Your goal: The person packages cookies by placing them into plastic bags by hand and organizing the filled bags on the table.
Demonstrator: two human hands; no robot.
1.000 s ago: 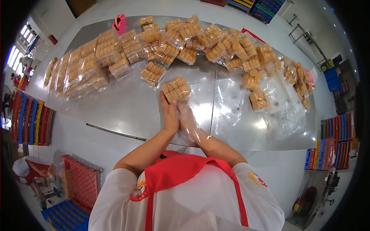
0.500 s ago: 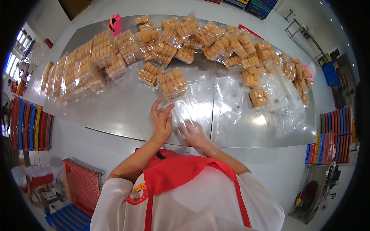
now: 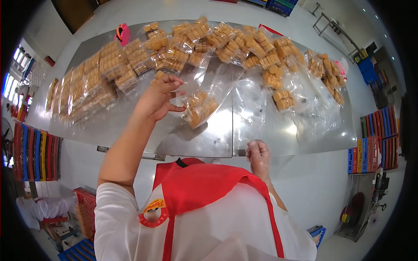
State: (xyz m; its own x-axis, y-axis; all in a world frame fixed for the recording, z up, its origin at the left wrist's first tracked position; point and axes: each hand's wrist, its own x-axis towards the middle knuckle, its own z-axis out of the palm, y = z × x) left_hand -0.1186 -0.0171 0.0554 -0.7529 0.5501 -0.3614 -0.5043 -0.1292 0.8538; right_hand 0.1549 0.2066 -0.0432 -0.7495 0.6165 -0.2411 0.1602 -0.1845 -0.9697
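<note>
My left hand [image 3: 162, 98] is raised over the metal table [image 3: 174, 141], left of a clear bag of round biscuits [image 3: 201, 108]. Its fingers are apart, with the fingertips close to that bag. The bag lies tilted, its empty plastic end pointing to the upper right. My right hand [image 3: 258, 157], in a thin clear glove, is at the table's front edge with its fingers curled in; whether anything is in them is too small to tell. Many packed biscuit bags [image 3: 174, 45] lie in a heap along the far side. More bags [image 3: 82, 89] stand in rows at the left.
Loose clear plastic bags [image 3: 313, 111] lie on the right part of the table. A pink tape dispenser [image 3: 123, 35] stands at the far left edge. Coloured crates [image 3: 37, 150] are stacked at the left, more [image 3: 379, 139] at the right. Another person [image 3: 48, 209] is at the lower left.
The biscuit bag has turned and now lies tilted, nearer the front. My left hand has moved up and left beside it. My right hand has left the bag and drawn back to the right, fingers curled.
</note>
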